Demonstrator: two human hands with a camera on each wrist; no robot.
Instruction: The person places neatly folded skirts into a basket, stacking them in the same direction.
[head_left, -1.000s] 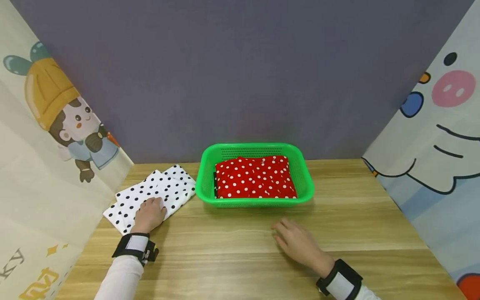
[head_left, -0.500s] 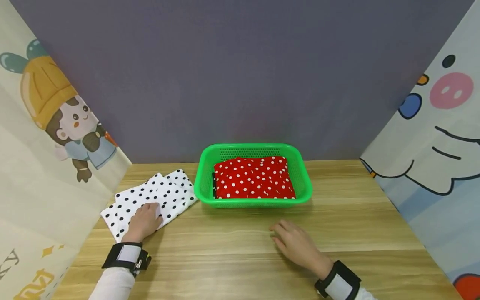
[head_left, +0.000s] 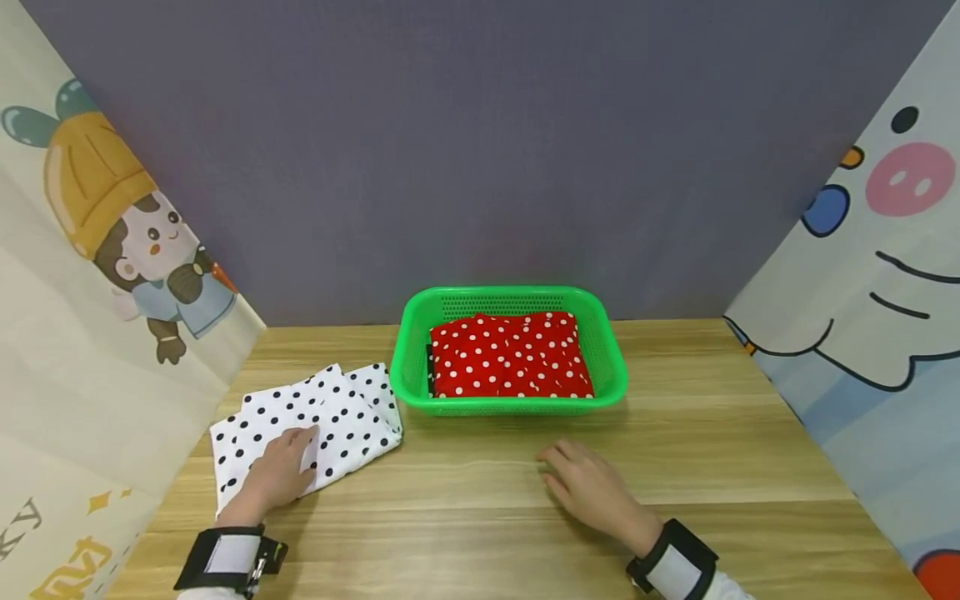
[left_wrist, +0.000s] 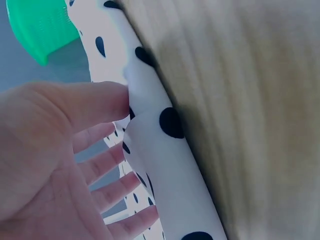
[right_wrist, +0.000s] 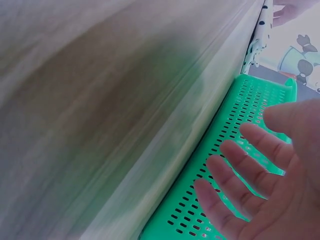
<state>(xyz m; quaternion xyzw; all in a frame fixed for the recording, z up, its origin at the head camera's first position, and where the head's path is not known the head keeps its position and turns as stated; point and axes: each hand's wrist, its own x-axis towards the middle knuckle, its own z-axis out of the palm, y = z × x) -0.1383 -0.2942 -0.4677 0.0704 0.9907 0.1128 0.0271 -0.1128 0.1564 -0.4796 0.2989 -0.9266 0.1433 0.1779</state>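
A folded white cloth with black dots [head_left: 348,421] lies on the left of the table. My left hand [head_left: 277,471] rests on its near part. In the left wrist view the thumb [left_wrist: 102,102] touches the cloth's thick folded edge [left_wrist: 155,130], and the fairly straight fingers lie against its upper side. To the right, my right hand [head_left: 588,493] is just over the table in front of the green basket [head_left: 510,407], palm down and holding nothing. Its loosely bent, spread fingers [right_wrist: 235,172] show in the right wrist view.
Folded red cloth with white dots [head_left: 510,358] fills much of the basket, with a narrow black strip [head_left: 431,371] at its left. Behind the wooden table [head_left: 465,517] rises a grey wall [head_left: 487,150]. Printed panels [head_left: 150,250] slope along both sides.
The white dotted cloth has shifted toward the near side and turned slightly, together with my left hand. My right hand has hardly moved.
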